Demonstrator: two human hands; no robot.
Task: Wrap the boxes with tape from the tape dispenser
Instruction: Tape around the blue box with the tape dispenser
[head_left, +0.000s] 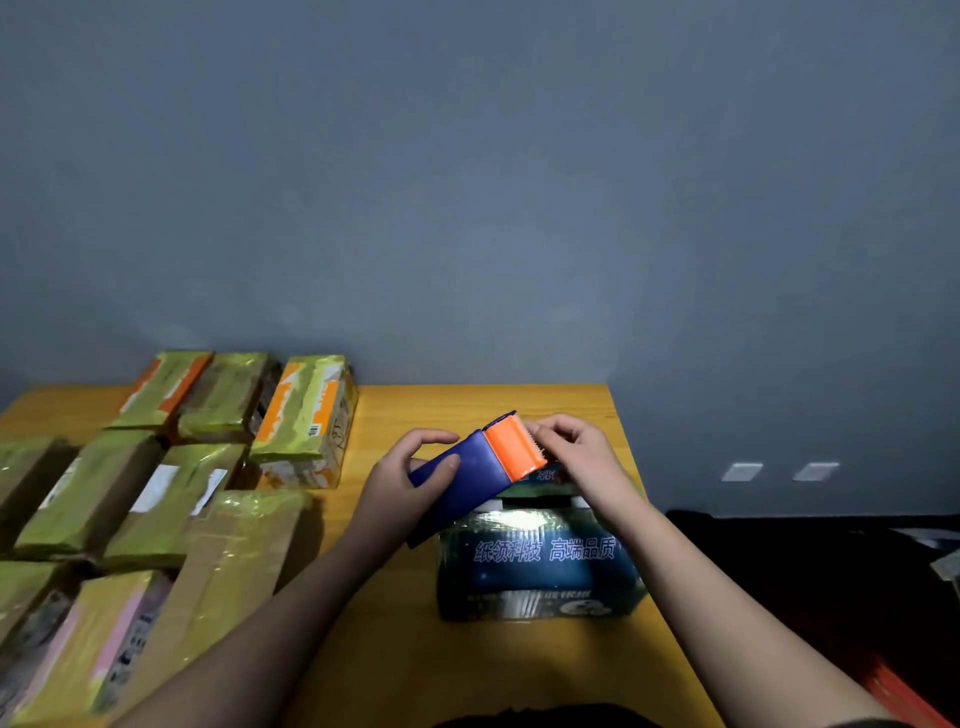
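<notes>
A dark blue box with white printed characters lies on the wooden table in front of me, its top shiny with tape. Above its far left corner I hold a blue tape dispenser with an orange cutter head. My left hand grips the dispenser's blue body from the left. My right hand pinches at the toothed edge of the orange head with curled fingers. The tape itself is too faint to make out.
Several cardboard boxes covered in yellowish tape fill the table's left side, the farthest with orange print. A grey wall rises behind. To the right of the table lies a dark surface with red strips at its near edge.
</notes>
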